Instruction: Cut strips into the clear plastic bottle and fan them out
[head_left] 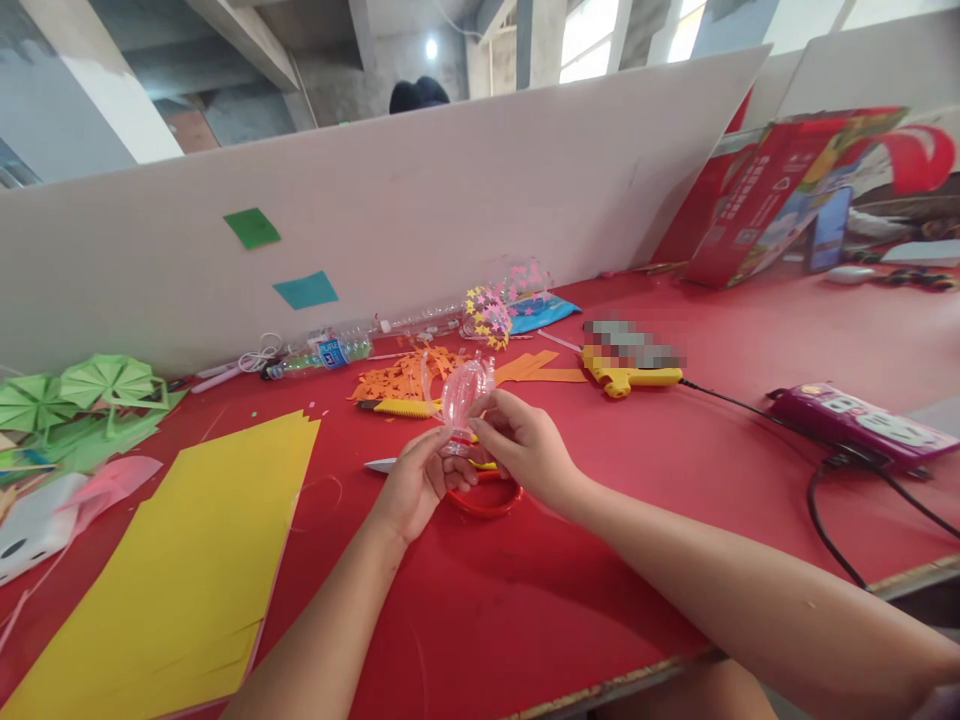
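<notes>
Both hands hold a clear plastic bottle piece with curved strips rising from it, above the middle of the table. My left hand is closed on its lower rim from the left. My right hand pinches its right side between thumb and fingers. Under my hands lie scissors with red and yellow handles, their blade pointing left and the middle partly covered. Just behind is a yellow utility knife, and beyond it a heap of orange paper cut-outs.
Yellow paper sheets lie at left, near green folded paper. A yellow glue gun lies at right, its cable running to a purple power strip. Plastic bottles line the white partition. A red box stands back right.
</notes>
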